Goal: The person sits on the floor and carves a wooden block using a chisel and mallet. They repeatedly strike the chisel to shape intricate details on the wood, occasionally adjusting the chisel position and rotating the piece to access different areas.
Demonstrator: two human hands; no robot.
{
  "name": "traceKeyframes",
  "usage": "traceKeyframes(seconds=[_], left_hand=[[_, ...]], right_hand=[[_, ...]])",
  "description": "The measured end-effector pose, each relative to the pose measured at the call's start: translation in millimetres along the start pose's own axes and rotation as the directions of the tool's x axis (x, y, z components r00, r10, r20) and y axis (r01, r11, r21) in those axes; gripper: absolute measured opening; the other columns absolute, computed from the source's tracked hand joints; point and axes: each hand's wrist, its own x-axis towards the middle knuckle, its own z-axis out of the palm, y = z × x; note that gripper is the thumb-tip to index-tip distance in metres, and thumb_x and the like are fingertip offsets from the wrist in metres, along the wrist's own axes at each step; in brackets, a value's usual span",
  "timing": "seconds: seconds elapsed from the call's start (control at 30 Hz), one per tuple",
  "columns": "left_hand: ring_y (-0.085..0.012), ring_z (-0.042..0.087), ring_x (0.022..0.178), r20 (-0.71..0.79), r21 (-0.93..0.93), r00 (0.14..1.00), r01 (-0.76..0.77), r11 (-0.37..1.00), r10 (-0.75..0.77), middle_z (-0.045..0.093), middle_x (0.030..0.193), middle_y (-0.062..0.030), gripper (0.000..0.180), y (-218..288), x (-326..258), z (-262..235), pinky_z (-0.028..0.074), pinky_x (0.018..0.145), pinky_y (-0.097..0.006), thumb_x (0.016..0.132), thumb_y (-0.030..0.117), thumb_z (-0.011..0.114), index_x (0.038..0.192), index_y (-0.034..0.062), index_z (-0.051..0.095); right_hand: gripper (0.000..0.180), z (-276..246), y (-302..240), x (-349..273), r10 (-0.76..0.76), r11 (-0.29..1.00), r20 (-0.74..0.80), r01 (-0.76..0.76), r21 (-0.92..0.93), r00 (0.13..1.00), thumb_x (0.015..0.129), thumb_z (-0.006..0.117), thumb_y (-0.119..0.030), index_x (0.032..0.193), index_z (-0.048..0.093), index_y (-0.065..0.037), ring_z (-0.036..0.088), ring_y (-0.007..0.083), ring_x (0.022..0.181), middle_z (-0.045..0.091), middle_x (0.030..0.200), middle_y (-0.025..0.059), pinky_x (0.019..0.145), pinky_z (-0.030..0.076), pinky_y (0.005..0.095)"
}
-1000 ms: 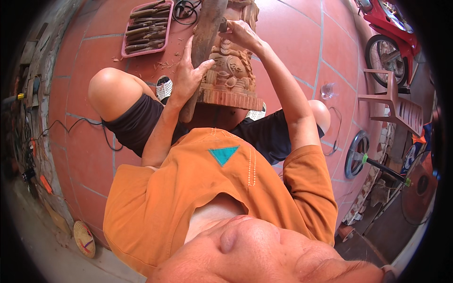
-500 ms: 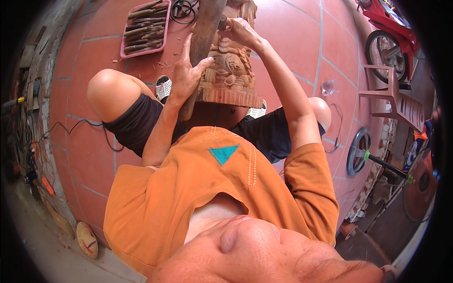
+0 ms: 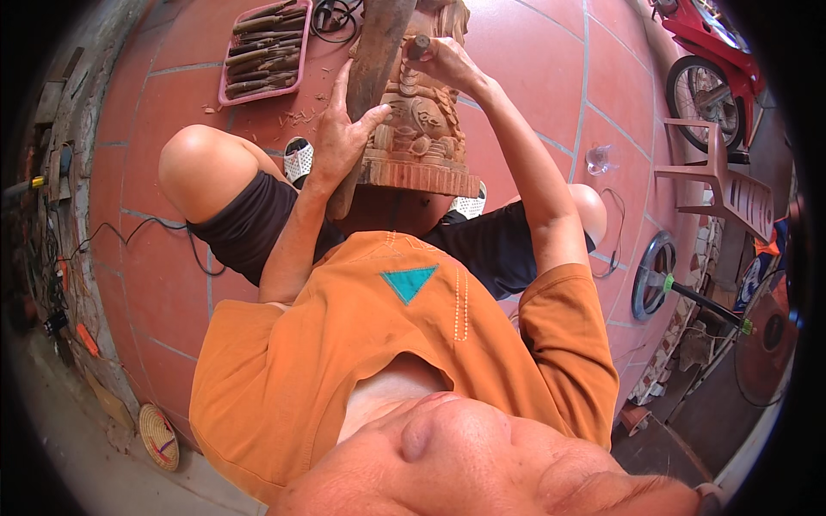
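A carved wooden statue with a ridged base stands between my knees at the top of the head view. My left hand is closed around a long, dark wooden club, thumb across it and forefinger stretched along its side; the other fingers are hidden. The club slants over the statue's left side, its narrow end near my lap. My right hand grips a chisel against the statue's upper part. Only the chisel's round handle end shows; its blade is hidden.
A pink tray full of wooden-handled carving tools lies at the far left, with a black cable beside it and wood shavings below. At right are a plastic chair, a red motorbike and a fan.
The chisel's handle end has tipped slightly right and towards me, so its round end now shows in my right hand. The club and left hand stay almost still.
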Motion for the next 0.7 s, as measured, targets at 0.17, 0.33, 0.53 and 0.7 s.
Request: traceKeyframes(seconds=[0.17, 0.33, 0.53, 0.7], left_hand=[[-0.0242, 0.060, 0.125, -0.018, -0.006, 0.998, -0.061, 0.998, 0.061, 0.059, 0.140, -0.0202, 0.080, 10.6, 1.3, -1.1, 0.045, 0.109, -0.035, 0.093, 0.019, 0.075, 0.156, -0.0017, 0.030], [-0.0283, 0.061, 0.126, 0.009, -0.032, 1.000, -0.005, 0.999, 0.005, 0.059, 0.140, -0.0234, 0.082, 3.8, -0.7, 4.9, 0.046, 0.107, -0.036, 0.091, 0.019, 0.076, 0.156, -0.0003, 0.030], [-0.0207, 0.055, 0.129, 0.075, 0.012, 0.995, 0.058, 0.998, -0.059, 0.054, 0.145, -0.0174, 0.078, 7.8, -3.8, 2.7, 0.043, 0.109, -0.032, 0.092, 0.013, 0.074, 0.156, -0.0040, 0.031], [-0.0215, 0.060, 0.124, 0.016, 0.111, 0.998, -0.062, 0.992, 0.061, 0.060, 0.139, -0.0190, 0.080, 23.1, -3.7, 3.3, 0.046, 0.106, -0.034, 0.092, 0.015, 0.075, 0.157, -0.0015, 0.030]], right_hand=[[0.022, -4.9, -6.9, -3.1, -0.013, 1.000, 0.024, 0.014, -0.021, 1.000, 0.092, 0.070, -0.020, 0.111, 0.068, -0.009, 0.073, 0.0308, 0.092, 0.075, 0.098, 0.0154, 0.080, 0.057, 0.0406], [0.021, -3.7, -9.2, -3.3, -0.032, 0.999, -0.003, 0.032, -0.012, 0.999, 0.092, 0.070, -0.019, 0.109, 0.068, -0.008, 0.073, 0.0314, 0.091, 0.074, 0.095, 0.0158, 0.079, 0.056, 0.0408], [0.018, -6.9, -11.6, -3.0, -0.032, 0.997, 0.032, 0.034, -0.076, 0.999, 0.091, 0.070, -0.017, 0.104, 0.067, -0.006, 0.073, 0.0337, 0.089, 0.074, 0.093, 0.0167, 0.078, 0.057, 0.0423], [0.022, -2.5, -9.9, -1.3, -0.058, 0.997, -0.011, 0.058, -0.058, 0.998, 0.089, 0.072, -0.018, 0.106, 0.069, -0.005, 0.073, 0.0345, 0.091, 0.073, 0.094, 0.0188, 0.079, 0.057, 0.0426]])
